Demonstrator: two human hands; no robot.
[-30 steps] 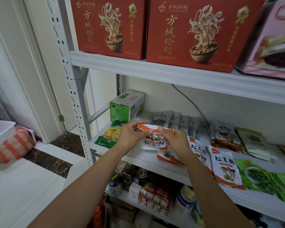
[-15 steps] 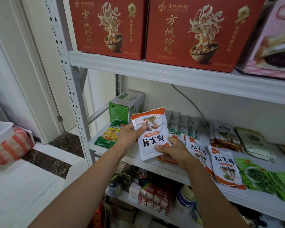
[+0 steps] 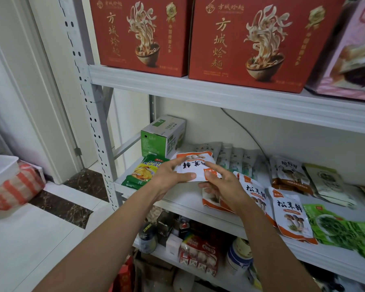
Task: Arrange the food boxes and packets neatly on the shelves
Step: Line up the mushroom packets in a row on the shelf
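Left hand (image 3: 169,178) and right hand (image 3: 224,186) pinch the mushroom packet (image 3: 195,166) between them, above the shelf (image 3: 185,200).

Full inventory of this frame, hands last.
noodle boxes: two, red, top shelf
pink box: one, pink, top shelf right
green box: one, green-white, middle shelf back left
yellow-green packets: stack, middle shelf front left
grey sachets: several, grey, middle shelf rear
mushroom packets: several, white-orange, middle shelf
held packet: one, white-orange, above middle shelf
green packets: few, green, middle shelf front right
jars and cartons: several, mixed, lower shelf
striped bag: one, red-white, floor left
left hand, right hand: both pinch the held packet
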